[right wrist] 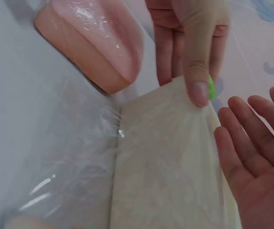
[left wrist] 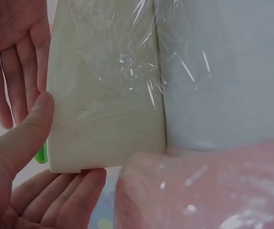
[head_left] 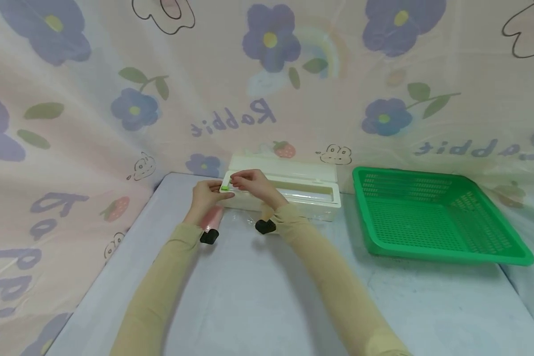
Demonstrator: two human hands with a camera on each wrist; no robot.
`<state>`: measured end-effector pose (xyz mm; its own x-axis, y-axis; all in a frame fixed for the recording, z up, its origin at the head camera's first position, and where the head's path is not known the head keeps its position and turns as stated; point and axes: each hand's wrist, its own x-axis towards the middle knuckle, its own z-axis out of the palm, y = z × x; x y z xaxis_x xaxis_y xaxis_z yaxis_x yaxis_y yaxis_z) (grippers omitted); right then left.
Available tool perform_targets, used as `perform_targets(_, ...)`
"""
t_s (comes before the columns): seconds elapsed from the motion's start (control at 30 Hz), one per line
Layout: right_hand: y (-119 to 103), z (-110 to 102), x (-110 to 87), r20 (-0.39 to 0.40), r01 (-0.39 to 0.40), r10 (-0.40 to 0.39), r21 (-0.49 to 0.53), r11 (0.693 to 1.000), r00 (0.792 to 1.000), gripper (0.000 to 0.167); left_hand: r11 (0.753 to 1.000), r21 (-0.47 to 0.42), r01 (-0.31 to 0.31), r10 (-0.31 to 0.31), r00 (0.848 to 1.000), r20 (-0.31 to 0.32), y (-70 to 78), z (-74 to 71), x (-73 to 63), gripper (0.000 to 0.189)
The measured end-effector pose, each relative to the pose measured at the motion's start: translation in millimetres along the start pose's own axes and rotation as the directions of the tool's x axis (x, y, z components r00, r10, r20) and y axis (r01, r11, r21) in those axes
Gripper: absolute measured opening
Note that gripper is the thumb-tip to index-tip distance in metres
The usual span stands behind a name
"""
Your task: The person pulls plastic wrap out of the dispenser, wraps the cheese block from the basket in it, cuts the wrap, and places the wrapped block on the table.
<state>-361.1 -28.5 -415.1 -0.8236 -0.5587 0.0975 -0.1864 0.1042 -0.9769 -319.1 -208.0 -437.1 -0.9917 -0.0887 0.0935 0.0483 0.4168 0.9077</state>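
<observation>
A long cream cling film dispenser (head_left: 298, 210) lies on the table with its lid (head_left: 289, 168) raised behind it. My left hand (head_left: 203, 198) grips its left end, the thumb (left wrist: 40, 112) on the front face and the fingers round the end. A green slider (head_left: 224, 188) sits at that end. My right hand (head_left: 258, 185) is over the dispenser's top near the slider, its fingers relaxed and loosely extended, holding nothing. Clear cling film (left wrist: 184, 52) hangs wrinkled over the front onto the table. A shiny pink thing with an orange side (right wrist: 96, 43) lies by the left end.
To the right stands a green perforated plastic basket (head_left: 369, 237). A tan thing (head_left: 267, 211) shows partly behind the right wrist's black camera (head_left: 265, 227). A patterned curtain (head_left: 169, 123) hangs behind and left of the white table (head_left: 249, 296).
</observation>
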Motion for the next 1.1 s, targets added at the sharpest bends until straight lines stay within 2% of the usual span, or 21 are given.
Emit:
perform_targets(0.27, 5.7, 10.3, 6.6, -0.025, 0.057, -0.060, -0.099, 0.993, 0.998, 0.024, 1.000, 0.015, -0.007, 0.007, 1.000, 0.011, -1.4, 1.7, 3.1, 0.052)
perform_targets(0.47, 8.2, 19.8, 9.3, -0.096, 0.049, -0.064, -0.152, 0.987, 0.993, 0.023, 0.999, 0.034, 0.007, -0.007, 1.000, 0.005, 2.2, -1.3, 0.6, 0.055)
perform_targets(0.77, 10.9, 33.9, 12.9, -0.218, -0.004, -0.037, -0.184, 0.983, 0.975, 0.019, 0.998, 0.067, 0.004, -0.004, 1.000, 0.003, -2.4, -6.1, 2.2, 0.050)
perform_targets(0.9, 7.8, 34.5, 12.4, -0.219, -0.004, -0.040, -0.198, 0.980, 0.975, 0.017, 0.997, 0.073, 0.021, -0.021, 1.000, 0.007, -2.4, -7.2, 3.1, 0.050)
perform_targets(1.1, 8.1, 26.3, 10.5, -0.184, 0.025, -0.079, -0.279, 0.960, 0.980, 0.017, 0.996, 0.071, 0.047, -0.049, 0.999, 0.022, -1.8, -7.3, 4.9, 0.051)
